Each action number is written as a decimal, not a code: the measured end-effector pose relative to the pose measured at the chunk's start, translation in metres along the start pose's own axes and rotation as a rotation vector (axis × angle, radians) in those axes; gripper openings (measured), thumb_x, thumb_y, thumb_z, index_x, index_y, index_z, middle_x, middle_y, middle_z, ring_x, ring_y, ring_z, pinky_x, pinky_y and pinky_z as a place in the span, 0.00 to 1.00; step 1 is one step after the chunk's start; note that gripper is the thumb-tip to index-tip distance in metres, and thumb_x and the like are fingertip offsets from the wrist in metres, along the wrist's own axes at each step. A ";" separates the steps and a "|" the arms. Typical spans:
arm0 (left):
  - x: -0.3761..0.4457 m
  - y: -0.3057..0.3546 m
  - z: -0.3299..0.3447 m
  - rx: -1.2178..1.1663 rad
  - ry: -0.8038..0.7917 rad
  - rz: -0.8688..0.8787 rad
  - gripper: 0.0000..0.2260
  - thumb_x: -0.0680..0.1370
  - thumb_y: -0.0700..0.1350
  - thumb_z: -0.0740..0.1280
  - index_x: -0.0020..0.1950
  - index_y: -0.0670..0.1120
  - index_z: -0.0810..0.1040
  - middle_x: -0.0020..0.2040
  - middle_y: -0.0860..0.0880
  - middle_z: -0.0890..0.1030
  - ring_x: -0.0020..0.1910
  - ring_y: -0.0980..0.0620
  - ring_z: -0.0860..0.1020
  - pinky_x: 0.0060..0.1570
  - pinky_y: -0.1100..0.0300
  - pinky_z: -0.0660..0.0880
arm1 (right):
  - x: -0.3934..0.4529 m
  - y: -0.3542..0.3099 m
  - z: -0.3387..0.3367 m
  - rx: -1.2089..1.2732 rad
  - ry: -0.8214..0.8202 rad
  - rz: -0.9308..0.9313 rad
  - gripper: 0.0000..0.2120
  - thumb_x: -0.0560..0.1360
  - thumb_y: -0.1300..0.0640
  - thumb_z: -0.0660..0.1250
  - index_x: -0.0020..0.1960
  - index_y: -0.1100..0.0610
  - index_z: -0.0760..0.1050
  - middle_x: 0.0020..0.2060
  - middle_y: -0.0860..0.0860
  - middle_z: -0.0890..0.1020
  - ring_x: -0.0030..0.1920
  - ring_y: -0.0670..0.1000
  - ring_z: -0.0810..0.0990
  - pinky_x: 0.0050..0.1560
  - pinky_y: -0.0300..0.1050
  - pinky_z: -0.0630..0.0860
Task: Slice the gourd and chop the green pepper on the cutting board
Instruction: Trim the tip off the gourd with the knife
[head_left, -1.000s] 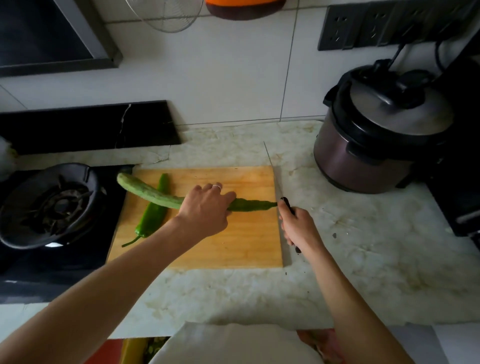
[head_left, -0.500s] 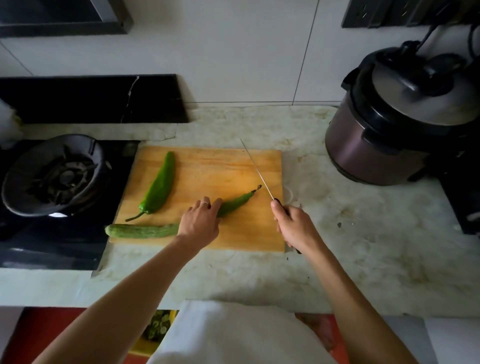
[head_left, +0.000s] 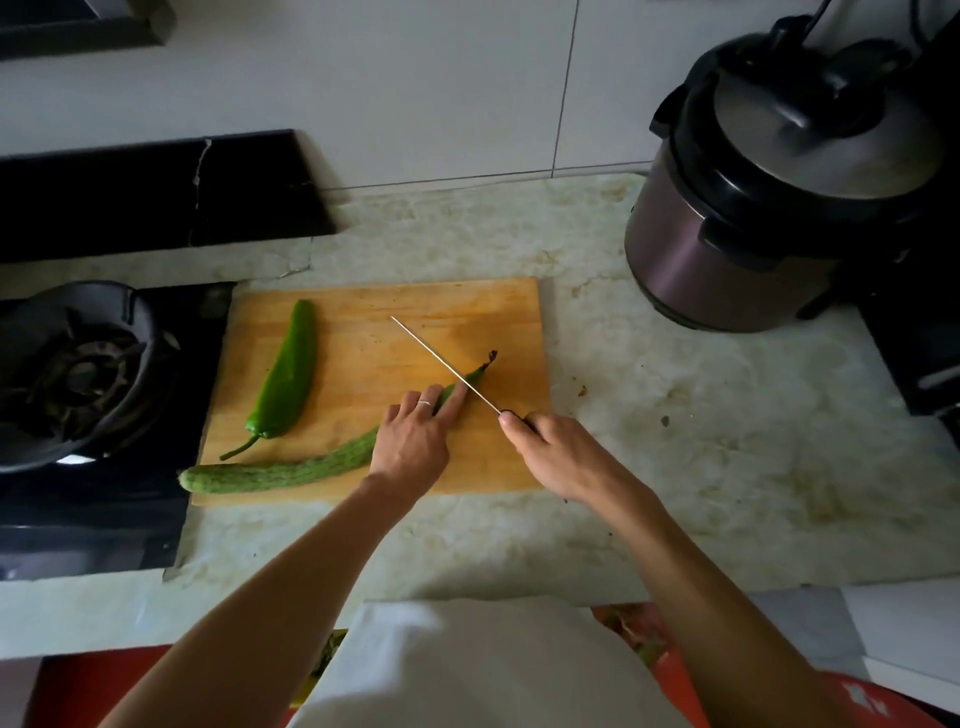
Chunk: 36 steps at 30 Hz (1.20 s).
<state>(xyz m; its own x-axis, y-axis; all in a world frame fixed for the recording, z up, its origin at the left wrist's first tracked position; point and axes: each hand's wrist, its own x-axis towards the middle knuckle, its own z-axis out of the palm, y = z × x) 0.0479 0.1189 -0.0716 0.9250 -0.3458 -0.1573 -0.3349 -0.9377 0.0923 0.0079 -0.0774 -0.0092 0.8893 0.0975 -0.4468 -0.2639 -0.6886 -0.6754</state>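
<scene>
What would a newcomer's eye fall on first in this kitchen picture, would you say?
Probably the knife, held by the right hand with its blade across the thin stem end of the long gourd, which the left hand holds down on the wooden cutting board. A whole green pepper lies on the board's left part.

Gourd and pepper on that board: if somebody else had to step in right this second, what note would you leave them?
Left hand: pressing the gourd down near its thin stem end, fingers close to the blade.
Right hand: gripping the knife, blade angled across the gourd's stem end.
Gourd: lies along the near edge of the cutting board, its thick end overhanging the left side.
Green pepper: whole, on the board's left part, untouched.
Done: no slices visible.
Left: trim the stem end, slice the gourd, then chop the pepper.
</scene>
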 end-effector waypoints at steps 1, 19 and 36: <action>0.001 0.000 0.000 0.001 -0.005 -0.005 0.33 0.75 0.37 0.61 0.80 0.54 0.60 0.70 0.46 0.72 0.64 0.42 0.71 0.58 0.48 0.71 | 0.001 -0.001 0.000 0.005 0.008 0.001 0.27 0.81 0.35 0.51 0.33 0.52 0.68 0.30 0.50 0.75 0.33 0.51 0.75 0.39 0.49 0.71; 0.006 0.001 0.006 -0.023 0.031 -0.052 0.26 0.83 0.43 0.56 0.80 0.57 0.57 0.65 0.43 0.71 0.60 0.41 0.72 0.56 0.47 0.71 | 0.005 -0.013 -0.010 -0.081 -0.002 0.067 0.31 0.81 0.33 0.48 0.33 0.56 0.66 0.29 0.52 0.73 0.31 0.53 0.76 0.33 0.46 0.70; 0.008 0.003 0.010 -0.092 0.096 -0.076 0.25 0.78 0.37 0.63 0.75 0.53 0.71 0.60 0.41 0.76 0.54 0.39 0.75 0.49 0.45 0.72 | 0.028 -0.013 0.007 -0.017 0.057 0.098 0.32 0.82 0.36 0.49 0.29 0.58 0.62 0.25 0.53 0.70 0.26 0.52 0.71 0.30 0.45 0.64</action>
<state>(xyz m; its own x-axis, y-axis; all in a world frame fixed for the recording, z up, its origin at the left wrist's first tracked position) 0.0526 0.1134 -0.0822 0.9615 -0.2648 -0.0734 -0.2491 -0.9527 0.1740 0.0334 -0.0602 -0.0169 0.8796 -0.0117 -0.4756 -0.3447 -0.7047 -0.6201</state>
